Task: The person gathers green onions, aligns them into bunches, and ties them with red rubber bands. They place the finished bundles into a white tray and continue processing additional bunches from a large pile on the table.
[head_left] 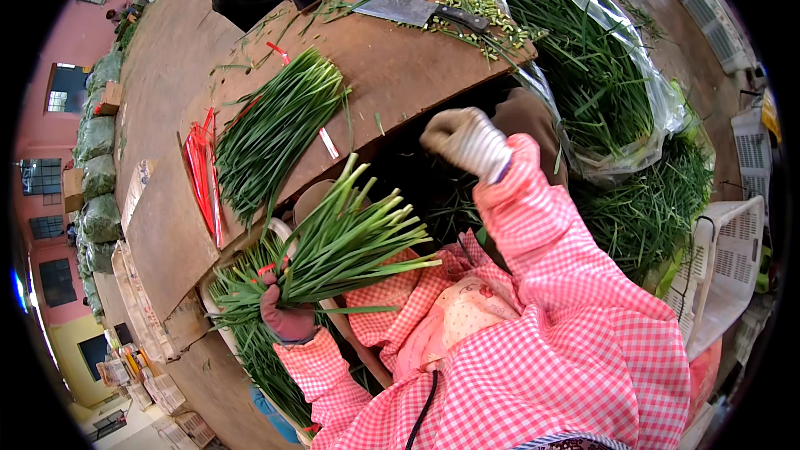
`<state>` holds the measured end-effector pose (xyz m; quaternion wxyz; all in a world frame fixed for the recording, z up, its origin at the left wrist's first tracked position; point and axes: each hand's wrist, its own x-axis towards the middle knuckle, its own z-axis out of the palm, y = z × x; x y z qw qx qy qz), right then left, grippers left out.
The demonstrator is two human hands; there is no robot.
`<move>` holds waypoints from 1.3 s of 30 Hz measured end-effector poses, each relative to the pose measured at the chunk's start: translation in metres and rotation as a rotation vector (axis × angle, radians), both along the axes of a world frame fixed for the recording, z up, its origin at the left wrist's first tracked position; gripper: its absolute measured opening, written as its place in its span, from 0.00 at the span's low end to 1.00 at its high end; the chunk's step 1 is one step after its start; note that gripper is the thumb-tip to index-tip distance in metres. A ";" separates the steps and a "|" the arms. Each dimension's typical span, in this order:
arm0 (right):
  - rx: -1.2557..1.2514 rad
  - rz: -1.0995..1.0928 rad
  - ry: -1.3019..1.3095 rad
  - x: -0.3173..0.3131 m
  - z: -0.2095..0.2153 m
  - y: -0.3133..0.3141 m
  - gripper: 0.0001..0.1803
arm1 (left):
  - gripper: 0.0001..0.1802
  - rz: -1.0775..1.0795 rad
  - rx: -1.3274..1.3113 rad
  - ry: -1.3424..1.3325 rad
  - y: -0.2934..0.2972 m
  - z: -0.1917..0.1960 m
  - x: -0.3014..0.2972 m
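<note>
My left hand [287, 310], in a dark reddish glove, grips a bunch of garlic chives [354, 242]. Their pale cut ends fan out to the right and the leaves trail left. My right hand [461, 140], in a pale glove with a striped cuff, is raised apart from the bunch, just off the table's near edge. Its fingers look curled and slightly blurred; anything inside them is hidden. Beyond my left hand, a larger bunch of garlic chives [279, 121] lies on the brown table [392, 83], beside red strips [200, 171].
A cleaver [408, 10] lies at the table's far right among trimmed stem ends [479, 4]. Rightward stands a clear plastic bag [612, 168] full of chives, with a white crate [725, 258] nearby. Below my left hand, a container holds loose chives [271, 358]. Stuffed green bags [100, 175] line the left wall.
</note>
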<state>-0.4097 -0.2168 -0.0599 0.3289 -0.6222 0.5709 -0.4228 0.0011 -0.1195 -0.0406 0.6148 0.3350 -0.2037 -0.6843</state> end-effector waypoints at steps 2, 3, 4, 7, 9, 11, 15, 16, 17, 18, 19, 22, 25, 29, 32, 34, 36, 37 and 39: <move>-0.027 -0.095 0.224 -0.036 -0.006 0.000 0.12 | 0.15 0.009 -0.020 0.021 0.004 0.011 -0.001; 0.126 -0.066 0.317 -0.042 -0.001 -0.001 0.13 | 0.14 -0.007 -0.019 0.015 0.006 0.016 -0.001; 0.278 -0.038 0.412 -0.044 0.005 -0.001 0.15 | 0.14 0.017 -0.009 0.005 0.009 0.016 0.001; 0.195 0.165 0.244 -0.009 0.016 0.003 0.21 | 0.14 0.063 0.037 0.005 0.010 0.015 -0.001; 0.108 0.253 0.113 0.026 0.016 0.001 0.22 | 0.15 0.091 0.079 0.026 0.010 0.017 -0.002; 0.120 0.333 0.020 0.057 0.010 -0.005 0.21 | 0.15 0.030 0.039 0.038 0.009 0.010 0.006; 0.289 0.441 -0.278 0.086 0.019 -0.013 0.14 | 0.18 0.017 0.008 0.032 0.007 0.014 0.005; 0.371 0.480 -0.335 0.083 0.027 -0.014 0.13 | 0.18 0.042 0.004 0.024 0.007 0.014 0.004; 0.515 0.490 -0.328 0.081 0.037 -0.016 0.12 | 0.17 0.045 0.012 0.024 0.007 0.017 0.000; 0.450 0.485 -0.341 0.078 0.034 -0.017 0.13 | 0.17 0.047 0.012 0.026 0.006 0.017 -0.001; 0.515 0.438 -0.380 0.075 0.030 -0.019 0.14 | 0.16 0.049 0.012 0.029 0.005 0.017 -0.002; 0.356 0.468 -0.332 0.075 0.010 -0.022 0.17 | 0.15 0.112 0.038 0.003 0.006 0.008 0.005; 0.407 0.556 -0.427 0.096 0.031 -0.018 0.14 | 0.15 0.116 0.061 0.006 0.004 -0.002 0.009; 0.505 0.528 -0.354 0.101 0.042 -0.015 0.11 | 0.16 0.146 0.087 0.015 0.005 -0.007 0.013; 0.220 0.458 -0.147 0.079 0.027 -0.013 0.12 | 0.16 0.146 0.073 0.007 0.008 -0.010 0.017; 0.371 0.270 -0.259 0.042 0.015 -0.018 0.12 | 0.16 0.131 0.060 0.021 0.009 -0.008 0.020; 0.336 0.132 0.108 0.010 -0.002 -0.025 0.12 | 0.16 0.087 0.066 0.073 0.005 -0.008 0.014; 0.135 0.237 0.262 0.008 -0.012 -0.025 0.13 | 0.17 0.078 0.069 0.085 0.004 -0.010 0.014; 0.120 0.382 0.108 0.039 -0.014 -0.019 0.16 | 0.17 0.078 0.068 0.089 0.004 -0.016 0.020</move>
